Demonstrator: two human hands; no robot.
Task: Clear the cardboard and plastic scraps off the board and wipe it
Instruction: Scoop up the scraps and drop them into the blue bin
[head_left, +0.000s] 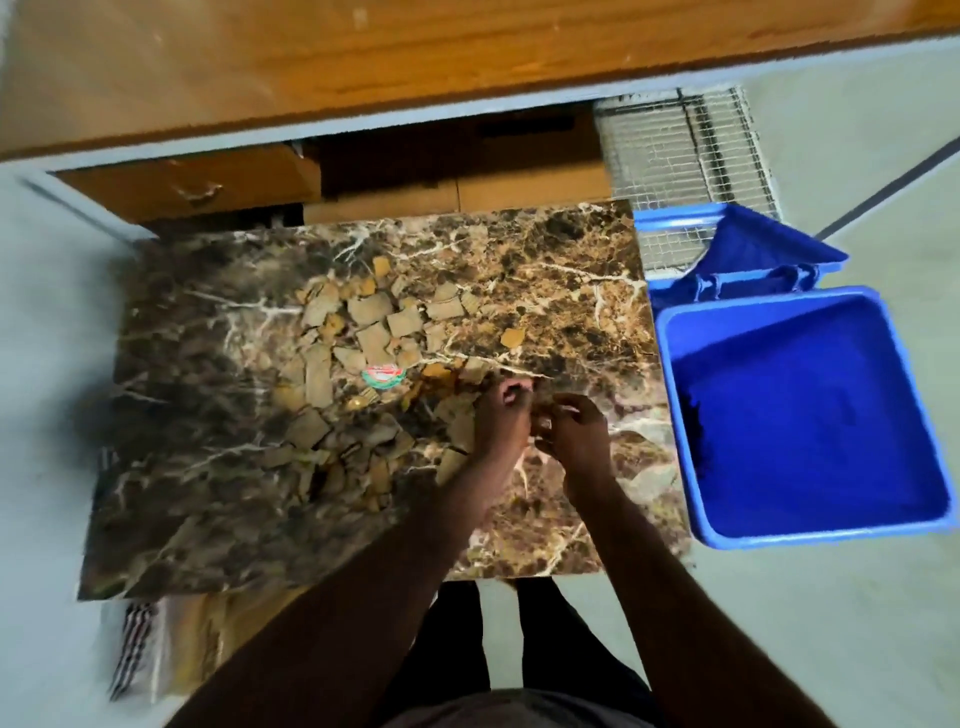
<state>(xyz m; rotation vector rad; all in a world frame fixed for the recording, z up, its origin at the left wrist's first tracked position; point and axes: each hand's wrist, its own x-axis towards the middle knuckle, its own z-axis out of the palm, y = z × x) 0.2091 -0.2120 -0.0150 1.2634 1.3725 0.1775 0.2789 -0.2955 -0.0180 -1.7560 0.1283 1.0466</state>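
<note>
both hands (535, 421) together over cardboard scraps (363, 332), marbled board (208, 415)

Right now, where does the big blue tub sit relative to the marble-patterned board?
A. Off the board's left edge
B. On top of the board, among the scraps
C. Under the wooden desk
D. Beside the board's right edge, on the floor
D: the blue tub stands on the floor just past the right edge of the board, while the cardboard scraps still lie on the board.
</note>
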